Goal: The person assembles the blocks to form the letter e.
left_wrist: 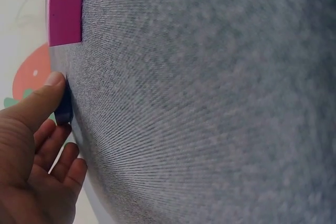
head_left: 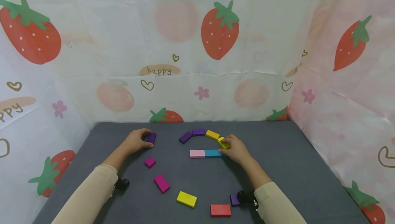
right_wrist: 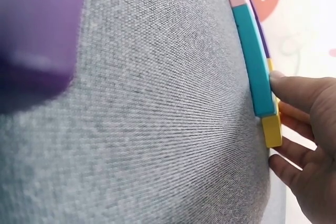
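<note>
My left hand (head_left: 138, 139) pinches a small purple block (head_left: 151, 137) between thumb and fingers at the table's back left; in the left wrist view this block (left_wrist: 64, 107) looks dark blue, partly hidden by the thumb. At the back right, my right hand (head_left: 237, 149) grips a bright yellow block (head_left: 223, 143), the right end of a curved row. Its thumb overlaps the right end of a blue block (head_left: 212, 153), which lies end to end with a pink block (head_left: 197, 154). Along the curve run a golden-yellow block (head_left: 212, 135) and two purple blocks, one middle (head_left: 199, 132), one left (head_left: 186, 137).
Nearer on the grey cloth (head_left: 129, 207) lie a small magenta block (head_left: 150, 162), a longer magenta block (head_left: 162, 183), a yellow block (head_left: 186, 199) and a red block (head_left: 220, 210). Beside the right wrist is a purple block (head_left: 234, 200). A strawberry-print curtain (head_left: 191, 97) stands behind the table.
</note>
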{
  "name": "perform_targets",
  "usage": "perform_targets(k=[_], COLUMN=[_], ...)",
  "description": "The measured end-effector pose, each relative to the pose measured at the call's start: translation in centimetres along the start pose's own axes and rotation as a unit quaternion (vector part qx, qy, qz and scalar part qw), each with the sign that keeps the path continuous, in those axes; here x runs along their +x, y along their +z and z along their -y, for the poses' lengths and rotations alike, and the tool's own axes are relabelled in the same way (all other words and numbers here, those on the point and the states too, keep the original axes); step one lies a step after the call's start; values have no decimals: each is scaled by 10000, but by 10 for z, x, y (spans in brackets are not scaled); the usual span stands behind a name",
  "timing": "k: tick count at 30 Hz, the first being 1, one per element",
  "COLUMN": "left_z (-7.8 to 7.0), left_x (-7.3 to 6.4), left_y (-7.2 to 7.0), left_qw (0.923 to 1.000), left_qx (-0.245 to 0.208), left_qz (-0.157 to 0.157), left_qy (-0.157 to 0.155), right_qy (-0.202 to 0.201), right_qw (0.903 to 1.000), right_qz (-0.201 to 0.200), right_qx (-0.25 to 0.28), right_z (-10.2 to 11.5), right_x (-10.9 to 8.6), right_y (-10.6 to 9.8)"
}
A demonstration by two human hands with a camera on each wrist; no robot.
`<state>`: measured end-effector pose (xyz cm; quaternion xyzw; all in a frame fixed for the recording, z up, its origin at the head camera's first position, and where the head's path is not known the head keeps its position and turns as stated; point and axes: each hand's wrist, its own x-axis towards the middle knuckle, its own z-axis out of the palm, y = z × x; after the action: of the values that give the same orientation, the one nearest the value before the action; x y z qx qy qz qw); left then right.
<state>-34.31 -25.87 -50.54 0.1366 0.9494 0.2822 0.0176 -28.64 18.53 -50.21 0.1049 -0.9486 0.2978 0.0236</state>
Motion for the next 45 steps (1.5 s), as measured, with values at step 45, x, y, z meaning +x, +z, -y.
perform_targets(k=[45], left_z=[-64], left_x=[-7], left_y=[10], left_qw=[9997], left_qx=[-186], left_qz=[158], left_qy=[97], right_qy=[82], right_qw=[10000], right_qz=[42], right_qx=[-20], right_z=[1], right_x=[0], right_y=[-1])
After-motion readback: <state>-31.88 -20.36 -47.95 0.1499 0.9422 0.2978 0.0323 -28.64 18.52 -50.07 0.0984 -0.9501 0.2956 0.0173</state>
